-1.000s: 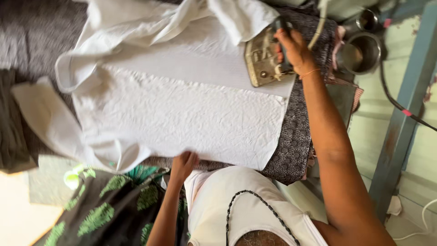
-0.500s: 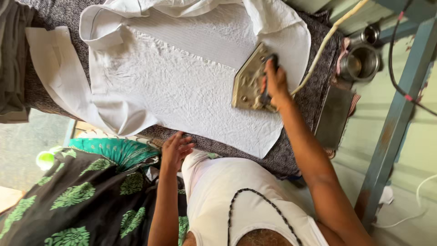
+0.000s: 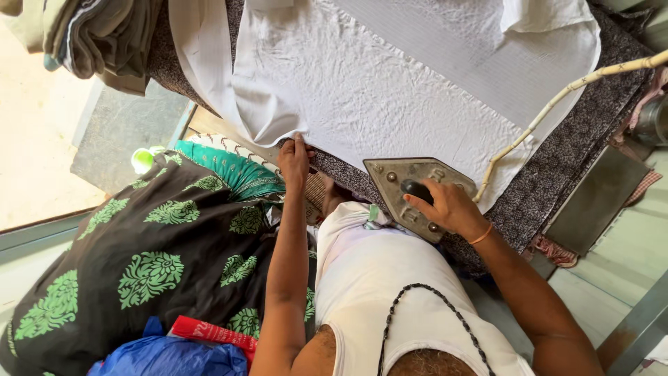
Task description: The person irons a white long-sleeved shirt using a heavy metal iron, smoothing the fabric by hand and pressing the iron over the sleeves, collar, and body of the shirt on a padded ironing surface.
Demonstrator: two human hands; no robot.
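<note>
One heavy metal iron (image 3: pixel 412 195) sits at the near edge of the ironing table (image 3: pixel 591 132), half on the white shirt (image 3: pixel 390 90) and half over the dark patterned pad. The right hand (image 3: pixel 449 207) is wrapped tight around its black handle. The left hand (image 3: pixel 295 157) lies flat with fingers together, pressing down the hem of the shirt at the table edge.

What could go wrong? The iron is very close to the edge, so I think it might tip off toward the person's body if the grip slips. The left hand is not far from the iron, and it might get burned if the iron slides that way. The pale cord (image 3: pixel 557 104) lies across the shirt and could catch or drag the cloth into new wrinkles. Resting the iron too long in one spot might scorch the shirt.

Some parts are hard to see. The top of the shirt is cut off by the picture. I cannot tell if the iron is hot. A black cloth with green flowers (image 3: pixel 160 257) hides what is under the table. Folded clothes (image 3: pixel 90 35) sit at the far corner.
</note>
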